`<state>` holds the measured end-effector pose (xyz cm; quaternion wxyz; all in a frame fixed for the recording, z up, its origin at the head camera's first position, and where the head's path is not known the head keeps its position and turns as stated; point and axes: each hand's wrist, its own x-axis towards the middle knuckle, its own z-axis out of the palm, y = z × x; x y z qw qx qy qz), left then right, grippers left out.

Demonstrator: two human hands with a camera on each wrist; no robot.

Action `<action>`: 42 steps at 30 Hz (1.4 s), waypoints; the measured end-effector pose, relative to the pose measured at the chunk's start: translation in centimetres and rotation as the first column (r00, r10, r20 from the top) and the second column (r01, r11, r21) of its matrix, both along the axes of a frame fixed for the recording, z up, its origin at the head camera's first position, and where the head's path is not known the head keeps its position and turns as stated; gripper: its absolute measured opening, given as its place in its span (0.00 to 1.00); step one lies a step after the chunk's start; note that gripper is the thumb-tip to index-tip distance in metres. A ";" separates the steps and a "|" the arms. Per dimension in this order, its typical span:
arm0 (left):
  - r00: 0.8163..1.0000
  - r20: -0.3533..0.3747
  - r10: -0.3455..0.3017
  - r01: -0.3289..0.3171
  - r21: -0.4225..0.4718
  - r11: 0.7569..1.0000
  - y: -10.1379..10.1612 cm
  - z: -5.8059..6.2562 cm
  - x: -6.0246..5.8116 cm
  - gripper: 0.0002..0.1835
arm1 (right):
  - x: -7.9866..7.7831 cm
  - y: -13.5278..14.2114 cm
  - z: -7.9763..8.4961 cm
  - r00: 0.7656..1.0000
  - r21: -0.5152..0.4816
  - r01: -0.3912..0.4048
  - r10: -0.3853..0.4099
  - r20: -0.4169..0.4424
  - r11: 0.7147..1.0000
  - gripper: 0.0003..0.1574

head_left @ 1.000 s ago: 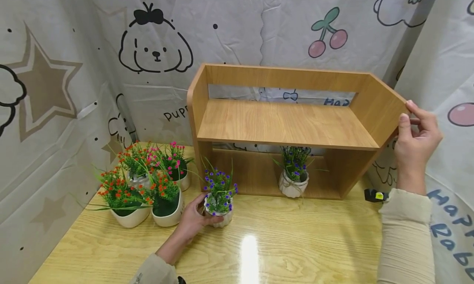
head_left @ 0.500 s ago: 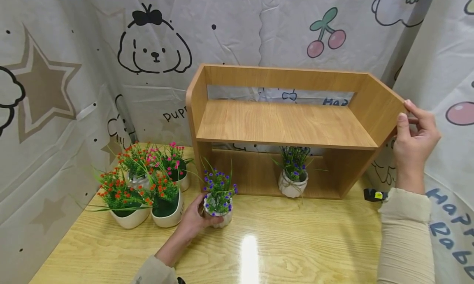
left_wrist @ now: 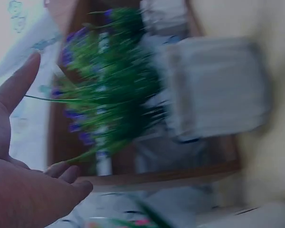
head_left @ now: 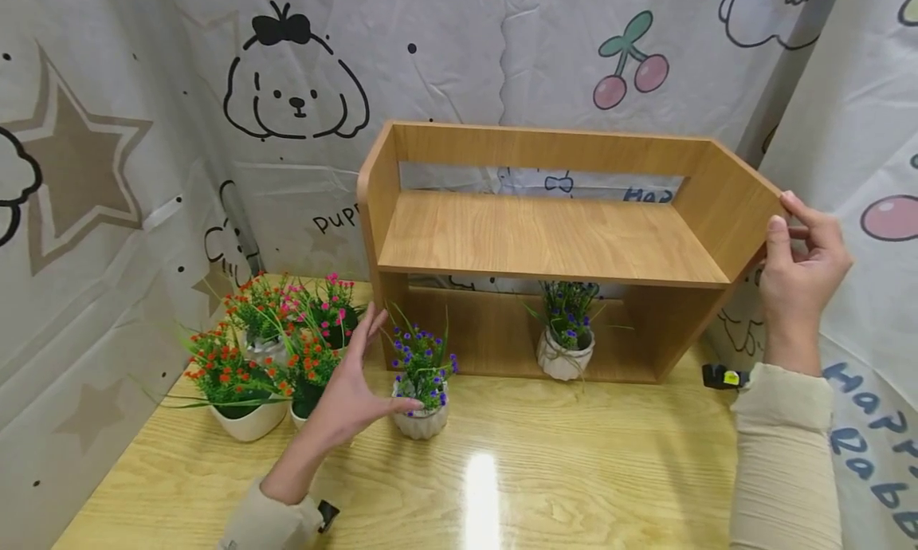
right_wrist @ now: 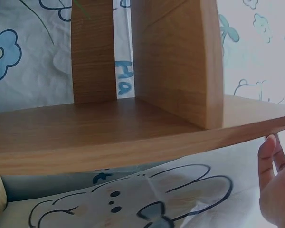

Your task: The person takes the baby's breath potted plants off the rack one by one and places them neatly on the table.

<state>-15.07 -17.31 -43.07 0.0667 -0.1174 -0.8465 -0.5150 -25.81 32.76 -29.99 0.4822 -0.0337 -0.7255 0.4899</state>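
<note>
A small pot of purple flowers point(head_left: 421, 418), ribbed and white, stands upright on the table in front of the shelf's left end. My left hand point(head_left: 347, 402) is just left of it, thumb and fingers spread wide. In the head view the thumb overlaps the pot's rim; whether it touches cannot be told. The left wrist view shows the blurred pot point(left_wrist: 223, 88) beyond the spread hand point(left_wrist: 33, 185). With thumb and fingers, my right hand point(head_left: 805, 267) pinches the front edge of the wooden shelf's point(head_left: 552, 231) right side panel; the right wrist view shows this hand point(right_wrist: 278, 185) at the panel edge.
A second purple-flowered pot point(head_left: 566, 355) stands in the shelf's lower level, right of centre. Orange-flowered pots point(head_left: 251, 418) and a pink-flowered one point(head_left: 337, 311) cluster at left. A small black object point(head_left: 723, 376) lies near the right sleeve. Printed curtains point(head_left: 445, 56) surround the table point(head_left: 574, 470).
My left hand has let go of the purple flower pot, spread its fingers and drawn up and left. The pot stays in place. The right hand keeps its hold on the shelf.
</note>
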 end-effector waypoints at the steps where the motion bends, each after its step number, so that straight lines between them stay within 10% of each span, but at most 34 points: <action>1: 1.000 -0.024 -0.008 0.008 -0.009 1.000 -0.2 0.9 0.0 0.77 | 0.0 -0.1 0.1 1.000 0.005 0.009 -0.009 0.001 1.000 0.17; 9: 0.965 -0.261 0.005 -0.035 -0.112 0.993 -1.1 8.3 -1.4 0.65 | 0.3 -1.6 -1.1 0.935 0.194 0.306 -0.256 -0.244 0.932 0.17; 13: 0.912 -0.410 0.024 -0.066 -0.087 0.994 -1.8 11.4 -3.4 0.58 | 1.1 -3.3 -3.0 0.943 0.262 0.195 -0.107 -0.316 0.945 0.18; 19: 0.842 -0.537 0.046 -0.071 -0.025 0.997 -2.6 14.7 -7.6 0.47 | 2.3 -4.3 -6.6 0.970 0.368 -0.050 0.132 -0.202 0.928 0.15; 29: 0.892 -0.440 0.105 -0.104 0.026 0.994 -2.5 15.7 -12.8 0.38 | 2.1 -5.3 -12.6 0.914 0.466 -0.331 0.401 -0.058 0.821 0.19; 34: 0.907 -0.408 0.103 -0.083 0.067 0.994 -2.2 15.2 -13.9 0.32 | 1.8 -5.4 -15.2 0.877 0.459 -0.476 0.444 0.184 0.750 0.21; 37: 0.916 -0.387 0.103 -0.075 0.087 0.993 -2.1 15.0 -14.2 0.25 | 1.7 -5.2 -16.2 0.828 0.381 -0.554 0.444 0.343 0.740 0.22; 42: 0.925 -0.364 0.106 -0.076 0.097 0.992 -1.6 15.7 -13.4 0.21 | 1.4 -4.4 -17.1 0.681 0.185 -0.676 0.508 0.527 0.714 0.36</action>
